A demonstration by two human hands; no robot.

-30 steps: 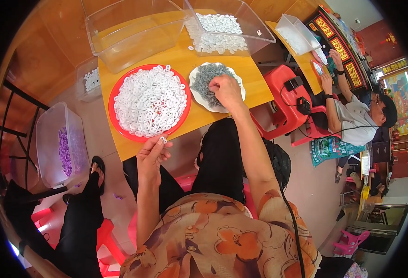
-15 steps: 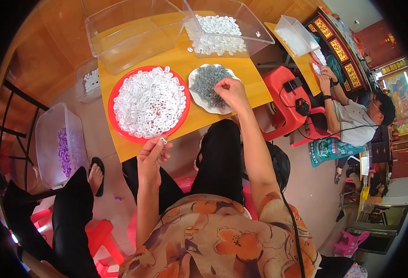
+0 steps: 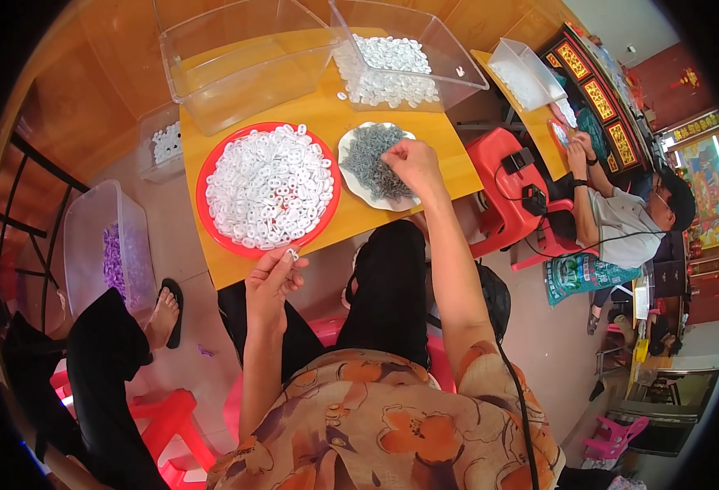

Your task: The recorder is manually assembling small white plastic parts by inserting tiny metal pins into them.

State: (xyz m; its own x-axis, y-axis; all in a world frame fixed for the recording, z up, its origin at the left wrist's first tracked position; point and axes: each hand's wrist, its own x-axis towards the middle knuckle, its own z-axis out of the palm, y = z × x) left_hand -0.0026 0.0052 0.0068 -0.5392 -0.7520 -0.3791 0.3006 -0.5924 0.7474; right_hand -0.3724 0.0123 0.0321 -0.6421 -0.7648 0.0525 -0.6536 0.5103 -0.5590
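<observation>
Tiled pinkish floor (image 3: 531, 359); yellow table (image 3: 451, 147) bears red plate (image 3: 200, 196), white dish (image 3: 373, 201).

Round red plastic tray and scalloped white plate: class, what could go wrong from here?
The round red plastic tray, heaped with small white oval pieces, sits near an edge of the yellow wooden table; a bump might spill some.
The left hand pinches one white piece, which could slip.
The right hand is over the scalloped white plate; thin grey pieces might get brushed over its rim.
</observation>
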